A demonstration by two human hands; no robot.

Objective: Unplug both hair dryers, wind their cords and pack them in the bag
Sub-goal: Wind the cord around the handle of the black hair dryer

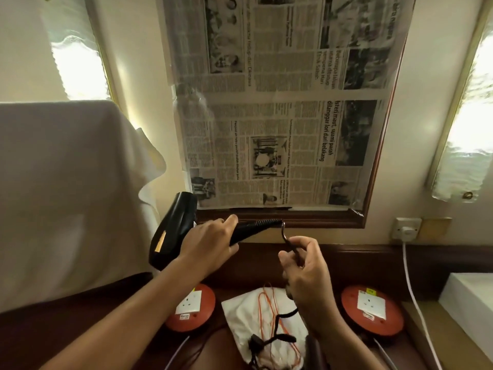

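My left hand (210, 241) grips the handle of a black hair dryer (173, 228), lifted above the dark wooden counter with its barrel to the left. My right hand (304, 265) pinches the dryer's black cord (286, 235) just past the handle's end. The cord drops below that hand, and its black plug (257, 340) rests on a white drawstring bag (256, 311) with orange strings lying on the counter. A dark object (314, 348) shows at the bag's right edge; I cannot tell if it is the second dryer.
Two red round extension reels with white sockets sit left (190, 307) and right (372, 309) of the bag. A wall socket (406, 228) holds a white plug and cable. A newspaper-covered mirror (280, 102) is ahead, a white cloth (66, 182) on the left, a white basin (472, 303) on the right.
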